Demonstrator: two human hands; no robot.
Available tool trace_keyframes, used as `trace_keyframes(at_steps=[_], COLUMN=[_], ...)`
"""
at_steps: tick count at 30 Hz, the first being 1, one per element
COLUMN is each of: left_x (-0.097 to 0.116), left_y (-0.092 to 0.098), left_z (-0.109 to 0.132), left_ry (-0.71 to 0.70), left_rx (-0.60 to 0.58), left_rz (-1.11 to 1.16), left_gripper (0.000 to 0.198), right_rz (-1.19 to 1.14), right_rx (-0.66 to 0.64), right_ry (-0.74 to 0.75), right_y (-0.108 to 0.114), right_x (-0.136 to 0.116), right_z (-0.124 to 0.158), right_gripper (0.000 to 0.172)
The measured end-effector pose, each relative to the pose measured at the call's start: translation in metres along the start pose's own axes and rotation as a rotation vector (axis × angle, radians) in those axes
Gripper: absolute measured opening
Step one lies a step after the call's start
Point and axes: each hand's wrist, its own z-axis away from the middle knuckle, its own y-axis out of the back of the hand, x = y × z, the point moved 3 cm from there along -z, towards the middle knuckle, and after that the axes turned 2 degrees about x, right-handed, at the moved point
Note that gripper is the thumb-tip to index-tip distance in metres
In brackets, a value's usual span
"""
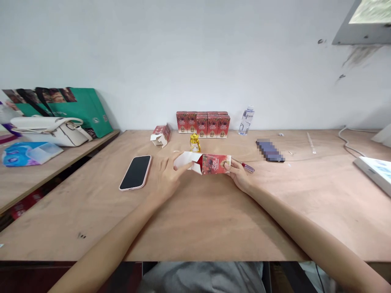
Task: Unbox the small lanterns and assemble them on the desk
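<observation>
A small red printed box (214,164) lies on its side above the table, its white flaps open toward the left. My right hand (240,176) grips the closed right end, with the thumb on the printed face. My left hand (169,175) is at the open end, slightly blurred, its fingers spread and the index finger reaching to the flaps and the mouth of the box. Just behind the box stands a small gold lantern (194,143) with a clear body. A screwdriver (247,167) lies beside my right hand, partly hidden by it.
Several matching red boxes (201,125) stand along the wall, and an opened box (161,135) lies left of them. A water bottle (246,120) stands behind. One phone (135,173) lies left, a dark pixelated object (270,150) right. A white handbag (55,130) sits far left.
</observation>
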Motion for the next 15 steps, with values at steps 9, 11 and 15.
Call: trace_keyframes(at_steps=[9, 11, 15], left_x=[0.014, 0.016, 0.013], left_y=[0.01, 0.007, -0.002], left_z=[-0.004, -0.004, -0.003], left_ry=[-0.128, -0.122, 0.02], left_rx=[-0.077, -0.099, -0.07], left_rz=[0.1, 0.132, 0.103], left_gripper=[0.023, 0.02, 0.019], right_rz=[-0.034, -0.021, 0.041], right_rx=[0.082, 0.054, -0.015], right_ry=[-0.005, -0.002, -0.007], right_y=[0.001, 0.002, 0.003], right_x=[-0.001, -0.001, 0.002], right_z=[-0.003, -0.004, -0.004], right_gripper=[0.048, 0.048, 0.054])
